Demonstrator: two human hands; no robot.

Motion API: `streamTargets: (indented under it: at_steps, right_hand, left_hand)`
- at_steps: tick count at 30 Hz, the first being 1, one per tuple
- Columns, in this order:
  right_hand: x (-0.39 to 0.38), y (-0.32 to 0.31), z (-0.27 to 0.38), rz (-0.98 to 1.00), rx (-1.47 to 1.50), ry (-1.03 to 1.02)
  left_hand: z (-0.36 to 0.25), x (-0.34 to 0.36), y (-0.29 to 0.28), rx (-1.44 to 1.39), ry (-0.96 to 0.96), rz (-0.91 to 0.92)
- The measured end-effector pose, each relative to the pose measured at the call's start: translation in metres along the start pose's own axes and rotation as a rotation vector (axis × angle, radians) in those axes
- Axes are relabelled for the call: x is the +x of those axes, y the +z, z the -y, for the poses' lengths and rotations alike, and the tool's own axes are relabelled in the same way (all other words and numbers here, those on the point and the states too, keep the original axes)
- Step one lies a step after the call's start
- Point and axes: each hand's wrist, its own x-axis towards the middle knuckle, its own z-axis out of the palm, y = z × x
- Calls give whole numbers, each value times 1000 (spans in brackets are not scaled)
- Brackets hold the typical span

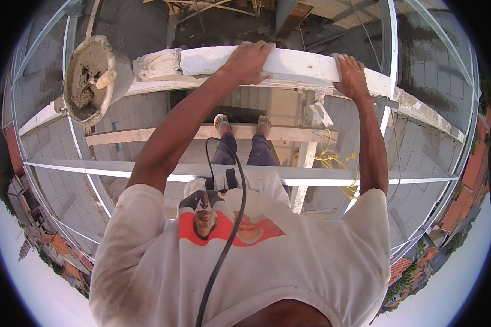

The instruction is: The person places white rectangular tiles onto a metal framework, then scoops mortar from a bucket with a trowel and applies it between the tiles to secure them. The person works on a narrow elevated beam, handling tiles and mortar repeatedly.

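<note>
A long white block [305, 64] lies along the top of the wall in front of me. My left hand [250, 62] grips it left of its middle, fingers over the far edge and thumb on the near side. At its right end, my right hand [350, 76] is closed on the block, fingers over the top. Left of the block a rough, mortar-smeared piece [157, 65] sits on the wall. Beyond that stands a bucket [120, 76] of grey mortar [83, 87], with a tool's pale handle [107, 79] sticking out. The undersides of both hands are hidden.
My feet rest on a wooden plank [142, 135] high above the ground. A metal scaffold rail [311, 174] crosses at my waist, with uprights [388, 38] either side. Yellow cord [328, 159] hangs at the right. A black cable [223, 256] runs down my shirt.
</note>
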Motion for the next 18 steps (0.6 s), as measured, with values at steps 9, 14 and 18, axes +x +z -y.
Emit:
streamTargets:
  at_steps: [9,14,18]
  right_hand:
    - [3,-1,13,-18,-36,29]
    - [8,-1,11,71,-2,34]
    - [5,-3,20,-27,0,17]
  left_hand:
    - [12,-6,5,109,102,-122]
    - [11,-7,2,71,41,-71]
    - [17,-10,3,49,44,-106]
